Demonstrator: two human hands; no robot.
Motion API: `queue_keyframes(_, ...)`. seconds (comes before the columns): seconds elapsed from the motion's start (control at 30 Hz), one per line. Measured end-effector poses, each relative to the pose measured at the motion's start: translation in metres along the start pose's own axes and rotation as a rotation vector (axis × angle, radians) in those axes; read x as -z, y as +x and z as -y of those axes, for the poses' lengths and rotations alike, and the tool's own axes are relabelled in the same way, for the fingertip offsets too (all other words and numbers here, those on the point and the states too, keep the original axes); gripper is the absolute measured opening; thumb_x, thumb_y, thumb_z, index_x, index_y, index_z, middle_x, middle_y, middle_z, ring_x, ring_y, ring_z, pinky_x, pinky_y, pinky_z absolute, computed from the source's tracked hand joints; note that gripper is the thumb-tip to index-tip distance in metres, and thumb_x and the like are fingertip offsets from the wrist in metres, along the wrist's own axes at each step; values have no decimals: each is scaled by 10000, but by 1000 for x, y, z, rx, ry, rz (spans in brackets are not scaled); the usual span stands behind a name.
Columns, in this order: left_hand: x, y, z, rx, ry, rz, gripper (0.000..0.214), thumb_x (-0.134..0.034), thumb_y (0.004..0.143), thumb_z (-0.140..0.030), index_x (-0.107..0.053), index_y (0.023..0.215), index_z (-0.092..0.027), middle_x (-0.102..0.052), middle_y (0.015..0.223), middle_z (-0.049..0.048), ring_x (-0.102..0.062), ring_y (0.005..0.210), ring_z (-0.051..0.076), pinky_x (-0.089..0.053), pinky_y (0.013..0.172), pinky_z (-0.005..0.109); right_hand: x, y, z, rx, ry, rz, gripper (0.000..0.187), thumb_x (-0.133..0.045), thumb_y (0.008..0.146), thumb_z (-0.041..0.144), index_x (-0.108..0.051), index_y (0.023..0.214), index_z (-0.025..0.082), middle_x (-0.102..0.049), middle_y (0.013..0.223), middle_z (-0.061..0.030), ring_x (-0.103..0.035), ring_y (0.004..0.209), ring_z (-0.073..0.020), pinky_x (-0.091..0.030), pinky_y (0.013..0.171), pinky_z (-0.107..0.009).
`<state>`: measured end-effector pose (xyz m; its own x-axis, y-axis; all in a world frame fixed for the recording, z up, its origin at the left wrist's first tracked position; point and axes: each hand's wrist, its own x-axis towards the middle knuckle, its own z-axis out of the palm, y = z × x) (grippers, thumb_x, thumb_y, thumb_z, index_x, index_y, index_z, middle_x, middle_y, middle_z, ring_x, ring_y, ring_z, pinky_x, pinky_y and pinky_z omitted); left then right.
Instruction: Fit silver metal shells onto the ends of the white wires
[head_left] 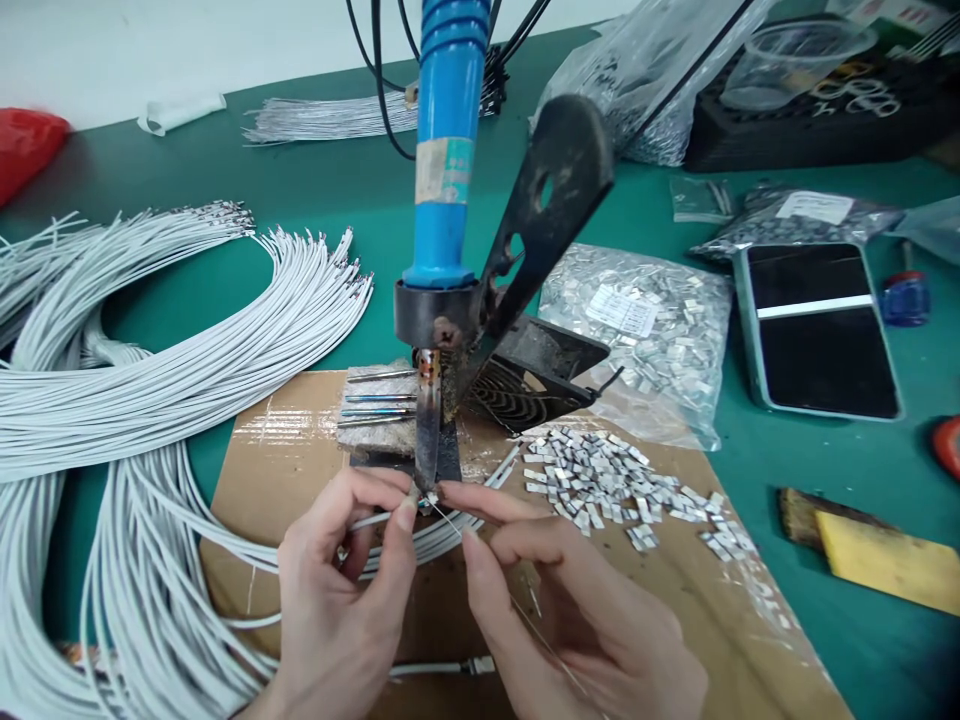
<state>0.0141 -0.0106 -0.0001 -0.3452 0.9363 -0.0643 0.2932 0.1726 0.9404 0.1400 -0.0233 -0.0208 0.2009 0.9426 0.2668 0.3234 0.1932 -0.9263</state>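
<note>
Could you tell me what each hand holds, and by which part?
Left hand pinches a white wire near its end; right hand pinches a thin metal strand near its tip.

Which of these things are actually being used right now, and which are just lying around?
In use: left hand, right hand, white wire, thin metal strand, soldering iron.
Lying about: phone, plastic cup, yellow block.
</note>
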Motion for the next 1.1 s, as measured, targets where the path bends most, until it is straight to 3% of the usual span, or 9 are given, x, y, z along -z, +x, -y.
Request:
queue_keyframes(0.73,-1,-1,-3,103,-43,25,126,-713,846,-232,-678,725,-223,-739,845,14,-661,814,156,-312,448,190,1,-1,2,-117,43,49,186,-644,928,168,-583,776,256,-826,1082,40,-787,829,-101,-554,778,-188)
queue_keyframes(0.9,3,-1,2,120,-109,91,147,-708,878,-228,-680,736,-205,-731,851,25,-631,731,139,-382,500,185,3,-3,0,-122,72,64,179,-643,939,177,-586,787,254,-825,1075,46,-787,836,-102,-550,799,-195)
queue_keyframes(1.03,13,-1,13,160,-197,267,163,-704,932,-260,-680,784,-195,-728,873,24,-619,698,122,-480,604,179,5,-5,-1,-162,95,64,190,-645,953,209,-578,779,245,-821,1053,-6,-787,888,-151,-558,794,-236)
queue_keyframes(1.1,17,-4,16,194,-229,313,179,-710,942,-290,-686,793,-193,-727,879,24,-599,698,116,-474,611,173,9,-6,-2,-225,104,-4,145,-651,967,252,-596,832,249,-803,957,-20,-774,861,-171,-572,779,-260)
